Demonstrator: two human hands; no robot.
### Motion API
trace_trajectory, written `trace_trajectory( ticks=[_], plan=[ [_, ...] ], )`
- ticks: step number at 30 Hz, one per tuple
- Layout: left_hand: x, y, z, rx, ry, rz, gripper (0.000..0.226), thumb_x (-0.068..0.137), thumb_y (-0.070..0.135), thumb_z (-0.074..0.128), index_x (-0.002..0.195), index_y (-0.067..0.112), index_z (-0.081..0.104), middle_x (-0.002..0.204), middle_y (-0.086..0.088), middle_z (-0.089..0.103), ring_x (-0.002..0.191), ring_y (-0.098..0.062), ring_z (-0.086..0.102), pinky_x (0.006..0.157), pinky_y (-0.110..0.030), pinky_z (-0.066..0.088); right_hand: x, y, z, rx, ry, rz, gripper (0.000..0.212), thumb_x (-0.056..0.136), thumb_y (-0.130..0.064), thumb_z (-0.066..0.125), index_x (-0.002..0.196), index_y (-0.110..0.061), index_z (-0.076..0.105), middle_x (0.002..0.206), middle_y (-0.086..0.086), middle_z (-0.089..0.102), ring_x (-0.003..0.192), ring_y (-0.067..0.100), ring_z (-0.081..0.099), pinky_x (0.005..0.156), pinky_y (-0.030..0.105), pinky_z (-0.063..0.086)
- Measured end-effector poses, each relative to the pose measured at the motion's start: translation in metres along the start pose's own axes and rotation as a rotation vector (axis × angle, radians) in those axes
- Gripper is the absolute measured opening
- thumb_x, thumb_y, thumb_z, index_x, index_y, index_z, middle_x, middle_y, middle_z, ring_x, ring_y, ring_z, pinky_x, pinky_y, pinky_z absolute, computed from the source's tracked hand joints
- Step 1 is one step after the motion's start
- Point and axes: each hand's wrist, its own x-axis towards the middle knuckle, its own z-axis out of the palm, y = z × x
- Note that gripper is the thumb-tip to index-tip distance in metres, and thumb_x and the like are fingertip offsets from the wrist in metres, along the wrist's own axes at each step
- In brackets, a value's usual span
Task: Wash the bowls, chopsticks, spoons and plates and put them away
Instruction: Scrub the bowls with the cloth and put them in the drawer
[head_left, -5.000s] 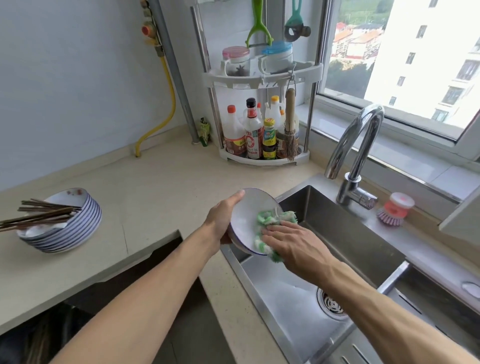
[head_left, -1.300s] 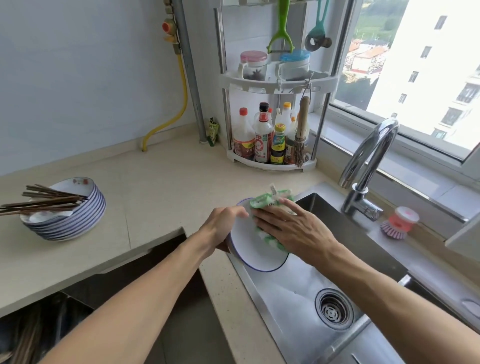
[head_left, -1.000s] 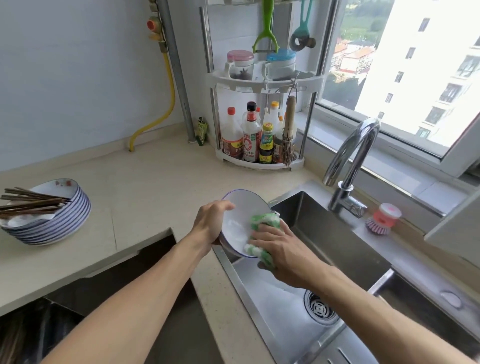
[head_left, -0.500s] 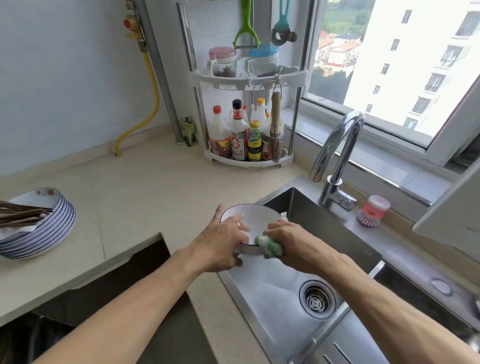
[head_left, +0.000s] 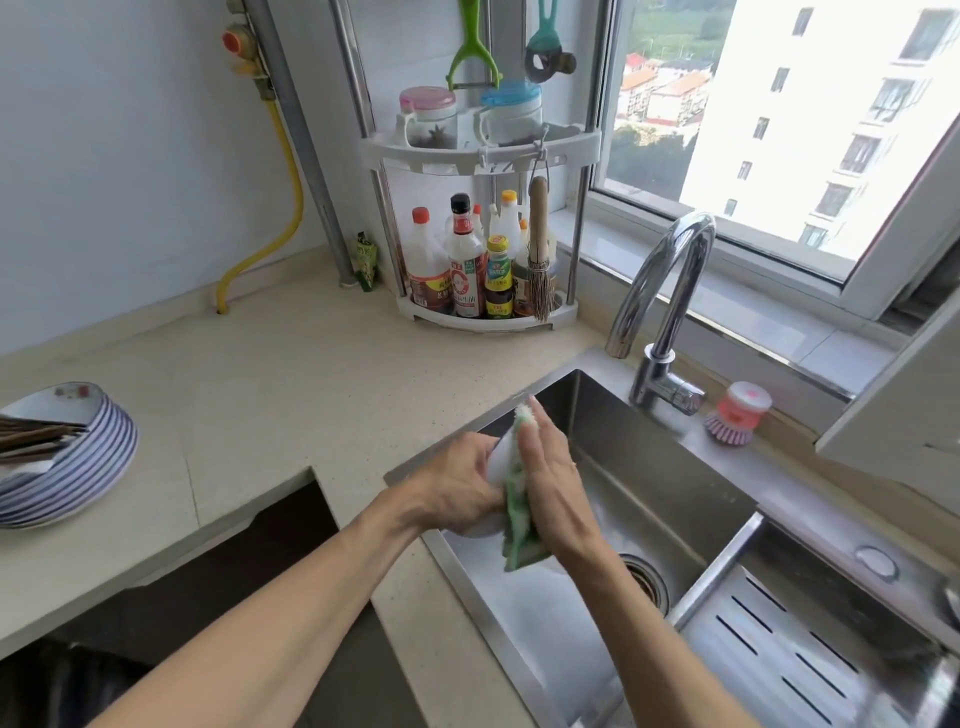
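Over the left edge of the steel sink (head_left: 649, 483), my left hand (head_left: 457, 483) grips a white bowl (head_left: 497, 461) turned on its side; only a sliver of it shows between my hands. My right hand (head_left: 553, 483) presses a green and white cloth (head_left: 517, 535) flat against the bowl, fingers straight and pointing up. A stack of blue-rimmed plates (head_left: 88, 467) sits on the counter at far left, with dark chopsticks (head_left: 31, 436) lying across the top plate.
A chrome tap (head_left: 670, 291) arches over the sink's back. A pink dish brush (head_left: 737, 413) stands to its right. A corner rack (head_left: 488, 218) holds bottles and jars. A slotted drain tray (head_left: 795, 660) fills the sink's right side. A dark gap (head_left: 218, 571) opens below the counter.
The bowl went from upright to standing on edge between my hands. My right hand opened from gripping the cloth at the rim to pressing it flat against the bowl.
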Motion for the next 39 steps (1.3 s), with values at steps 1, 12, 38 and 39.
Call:
trace_trajectory(
  ticks=[1,12,38,39],
  plan=[
    [-0.003,0.002,0.001,0.000,-0.015,0.022,0.017,0.077,0.008,0.074,0.091,-0.001,0.068,0.086,-0.017,0.073,0.071,-0.020,0.069,0.065,-0.036,0.056,0.009,0.000,-0.008,0.095,0.010,0.051,0.084,0.078,-0.089,0.028,0.142,-0.037,0.047,0.147,0.004,0.049,0.130,0.017,0.050,0.113,0.049,0.038],
    [-0.008,0.011,-0.004,-0.073,0.039,0.011,0.034,0.078,0.016,0.082,0.106,0.004,0.067,0.093,-0.007,0.072,0.082,-0.025,0.073,0.056,-0.036,0.058,0.022,-0.001,-0.025,0.395,0.036,0.033,0.034,0.103,-0.040,0.047,0.113,-0.016,0.069,0.109,0.007,0.069,0.095,0.019,0.065,0.081,0.034,0.055],
    [0.005,0.024,0.002,0.015,0.085,-0.163,0.029,0.069,0.003,0.083,0.092,0.012,0.069,0.093,-0.010,0.073,0.082,-0.024,0.069,0.083,-0.045,0.061,0.000,-0.015,-0.015,-0.037,0.193,-0.034,0.035,0.101,-0.037,0.050,0.133,-0.028,0.060,0.130,-0.007,0.054,0.113,0.012,0.056,0.099,0.035,0.047],
    [0.004,0.023,0.004,0.013,0.077,-0.138,0.027,0.069,0.001,0.080,0.092,0.011,0.069,0.092,-0.011,0.072,0.081,-0.024,0.069,0.082,-0.046,0.061,-0.004,-0.013,-0.010,-0.089,0.202,-0.108,0.035,0.101,-0.037,0.051,0.133,-0.029,0.060,0.132,-0.010,0.050,0.117,0.009,0.052,0.102,0.031,0.043]
  ],
)
